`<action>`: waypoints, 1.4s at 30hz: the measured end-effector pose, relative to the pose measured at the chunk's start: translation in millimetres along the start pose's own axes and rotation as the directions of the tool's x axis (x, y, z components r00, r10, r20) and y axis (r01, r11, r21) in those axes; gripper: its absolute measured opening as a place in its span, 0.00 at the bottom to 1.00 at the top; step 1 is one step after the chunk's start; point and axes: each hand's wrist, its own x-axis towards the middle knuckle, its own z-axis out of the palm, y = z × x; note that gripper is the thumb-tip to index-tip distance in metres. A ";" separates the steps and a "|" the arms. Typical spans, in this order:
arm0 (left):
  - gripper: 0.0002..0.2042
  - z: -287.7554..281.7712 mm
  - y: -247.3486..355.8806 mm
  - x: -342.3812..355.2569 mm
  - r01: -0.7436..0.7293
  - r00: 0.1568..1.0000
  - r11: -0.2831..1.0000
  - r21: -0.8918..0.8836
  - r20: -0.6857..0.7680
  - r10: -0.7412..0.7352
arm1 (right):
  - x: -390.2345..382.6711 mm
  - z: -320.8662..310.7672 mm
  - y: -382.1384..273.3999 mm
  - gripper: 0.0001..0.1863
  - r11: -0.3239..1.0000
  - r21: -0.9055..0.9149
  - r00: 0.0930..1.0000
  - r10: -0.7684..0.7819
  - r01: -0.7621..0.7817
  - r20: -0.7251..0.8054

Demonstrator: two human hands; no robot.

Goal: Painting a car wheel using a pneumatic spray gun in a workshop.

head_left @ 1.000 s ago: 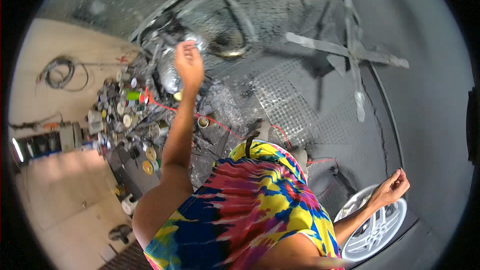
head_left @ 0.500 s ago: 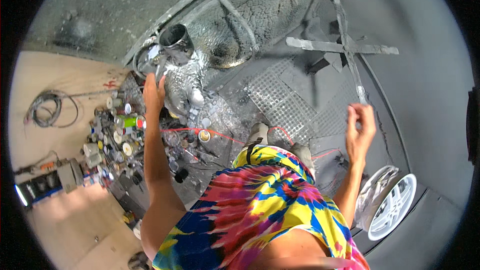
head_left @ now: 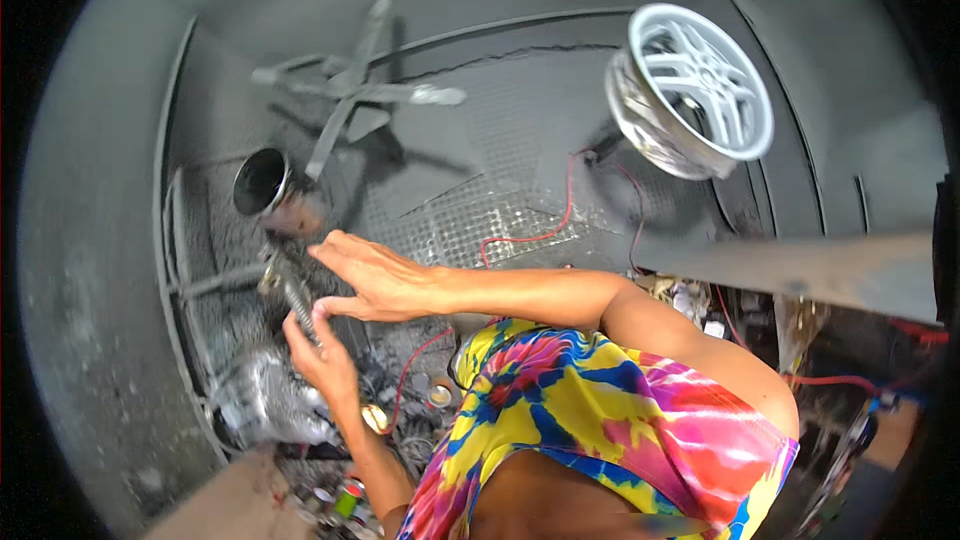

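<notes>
My left hand (head_left: 322,352) is closed round the ridged handle of a spray gun (head_left: 278,278). A dark, open-topped cup (head_left: 262,183) sits at the gun's top, and its lower part is blurred by motion. From the right, my right hand (head_left: 368,278) reaches across with fingers stretched out beside the gun. Its thumb is close to the handle and left fingertips; whether it touches them I cannot tell. On the far right a silver multi-spoke wheel rim (head_left: 705,80) is raised above the floor, with crumpled covering round its side.
A grey cross-shaped stand (head_left: 350,90) is at the back left. A red hose (head_left: 570,200) winds over the perforated floor mat (head_left: 440,225). Crumpled silvery material (head_left: 270,400) lies low on the left, near several cans (head_left: 348,498). Grey walls (head_left: 100,240) enclose the area.
My view has turned right, so the wheel rim and the stand appear farther left and up. The spray gun stays in my left hand; my right hand has come across beside it.
</notes>
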 end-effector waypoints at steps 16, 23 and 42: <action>0.23 287.5 387.4 -159.3 -0.146 0.615 0.478 -0.866 0.299 0.730 | -240.0 -368.3 -28.2 0.25 0.810 -0.240 0.363 -0.036 -0.535 -0.931; 0.16 324.7 448.2 -215.2 -0.146 0.133 0.333 -0.932 0.315 0.940 | -395.5 -440.8 -59.9 0.19 0.887 0.045 0.054 0.078 -0.459 -0.995; 0.14 443.1 445.1 -111.2 -0.446 -0.003 0.498 -0.744 0.557 0.830 | -456.2 -448.4 -51.5 0.13 0.758 0.292 -0.172 0.236 -0.583 -0.957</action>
